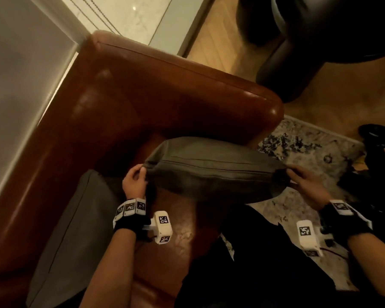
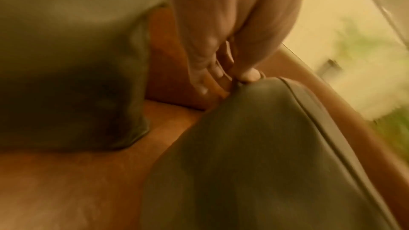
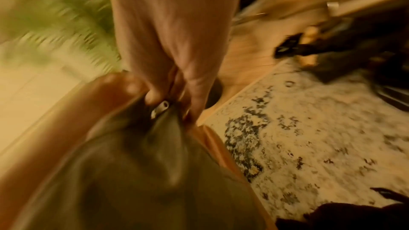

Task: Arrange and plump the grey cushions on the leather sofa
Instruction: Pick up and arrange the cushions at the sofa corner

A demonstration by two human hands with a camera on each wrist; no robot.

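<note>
A grey cushion hangs edge-up above the seat of the brown leather sofa, by its right armrest. My left hand pinches the cushion's left corner. My right hand grips the opposite corner, where a metal zip pull shows between thumb and fingers. The cushion's piped seam runs along its top edge. A second grey cushion leans against the sofa back to the left; it fills the left of the left wrist view.
A patterned pale rug lies on the wooden floor right of the sofa. A dark rounded armchair stands at the top right. Dark objects lie on the rug's right edge. A wall runs behind the sofa.
</note>
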